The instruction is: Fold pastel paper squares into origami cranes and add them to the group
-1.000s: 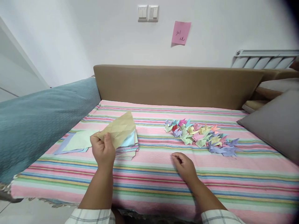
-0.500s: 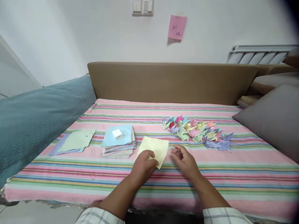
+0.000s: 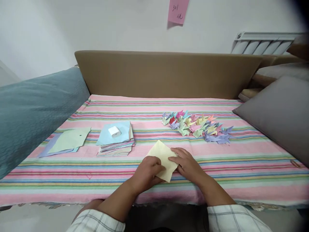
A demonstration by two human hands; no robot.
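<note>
A square sheet of pale yellow paper (image 3: 162,154) is held between both hands above the striped cloth, turned so that one corner points away from me. My left hand (image 3: 150,169) grips its left lower side, thumb on top and fingers curled underneath. On the opposite side, my right hand (image 3: 184,163) has the right corner between thumb and fingers. Beyond the hands to the right sit several folded paper cranes (image 3: 196,126) in many colours. To the left is a stack of coloured paper (image 3: 116,145), with a white charger plug (image 3: 114,131) on top.
Loose green and purple sheets (image 3: 70,140) lie farther left. A striped cloth (image 3: 79,190) covers the seat. Around it are a brown backrest (image 3: 156,75), a blue-green cushion (image 3: 41,106) and grey pillows (image 3: 277,109). A pink note (image 3: 177,11) hangs on the wall.
My right hand has come in from beside the paper and taken hold of its right corner. The yellow sheet has turned to a diamond position. My view has tipped downward.
</note>
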